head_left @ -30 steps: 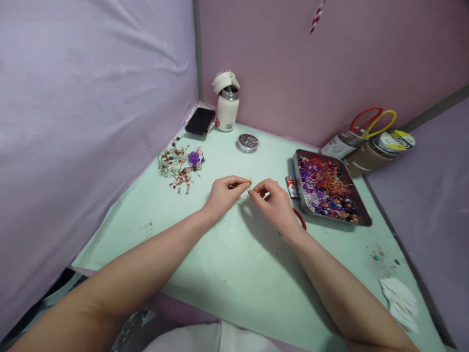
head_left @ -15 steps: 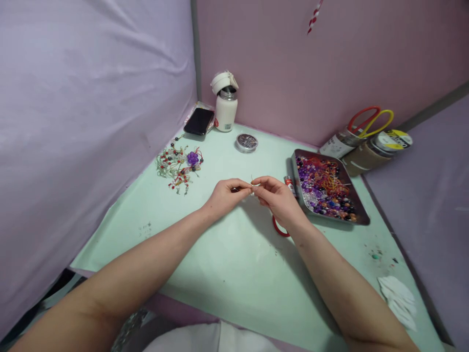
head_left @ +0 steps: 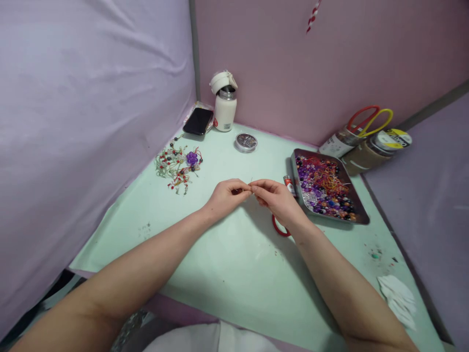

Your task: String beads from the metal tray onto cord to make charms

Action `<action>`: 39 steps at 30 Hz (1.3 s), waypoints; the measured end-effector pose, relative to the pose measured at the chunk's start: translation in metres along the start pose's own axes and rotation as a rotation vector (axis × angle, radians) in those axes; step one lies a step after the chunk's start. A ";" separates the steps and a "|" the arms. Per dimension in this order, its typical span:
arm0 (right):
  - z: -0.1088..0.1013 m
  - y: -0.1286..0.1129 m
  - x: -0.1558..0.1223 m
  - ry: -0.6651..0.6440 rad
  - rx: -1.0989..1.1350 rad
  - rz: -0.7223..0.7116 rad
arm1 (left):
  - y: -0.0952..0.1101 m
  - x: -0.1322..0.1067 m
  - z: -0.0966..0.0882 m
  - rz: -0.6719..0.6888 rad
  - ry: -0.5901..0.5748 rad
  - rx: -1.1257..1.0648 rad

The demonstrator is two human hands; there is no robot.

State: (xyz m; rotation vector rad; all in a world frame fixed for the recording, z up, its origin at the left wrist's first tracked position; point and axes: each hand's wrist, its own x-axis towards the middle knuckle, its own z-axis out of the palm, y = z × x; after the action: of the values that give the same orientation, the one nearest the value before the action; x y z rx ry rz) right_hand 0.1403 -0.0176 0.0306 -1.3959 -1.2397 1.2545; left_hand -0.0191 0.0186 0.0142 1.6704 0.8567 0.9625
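Note:
My left hand [head_left: 229, 196] and my right hand [head_left: 273, 195] meet fingertip to fingertip above the middle of the table. Both are closed in a pinch on a thin cord [head_left: 251, 180], whose short end pokes up between the fingertips. Whatever else they hold is hidden by the fingers. Under my right wrist lies a red ring-shaped handle [head_left: 280, 232], partly covered. Just right of my right hand is a small red and white tube [head_left: 289, 185], next to a metal tray [head_left: 357, 223] of loose beads and coloured cords.
Strung bead pieces [head_left: 176, 166] lie at the left. Behind stand a phone [head_left: 198, 121], an uncapped white bottle [head_left: 224, 112] and a round clear case [head_left: 246, 142]. Red and yellow handles [head_left: 379, 120] rise from a can beside a jar [head_left: 370, 151]. A white cloth [head_left: 397, 300] lies at right.
My right fingers have drawn closer to the left fingertips, and the white bits below them are now out of sight. Otherwise the hands stay almost in place.

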 end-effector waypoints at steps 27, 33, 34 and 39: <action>-0.027 -0.018 0.011 0.534 0.327 -0.414 | 0.003 -0.001 -0.001 -0.243 -0.158 -0.288; -0.012 0.008 0.016 0.309 0.240 -0.115 | 0.015 -0.003 -0.005 -0.026 -0.144 -0.282; -0.008 0.011 0.015 0.271 0.169 -0.098 | 0.017 -0.004 -0.005 -0.020 -0.154 -0.301; -0.003 0.012 0.009 0.120 -0.058 -0.078 | 0.017 -0.006 -0.001 -0.104 -0.177 -0.349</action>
State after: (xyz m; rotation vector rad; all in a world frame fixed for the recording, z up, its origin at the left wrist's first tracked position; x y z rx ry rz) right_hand 0.1443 -0.0102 0.0182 -1.4287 -1.2442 1.0744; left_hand -0.0205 0.0095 0.0296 1.3741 0.6106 0.8256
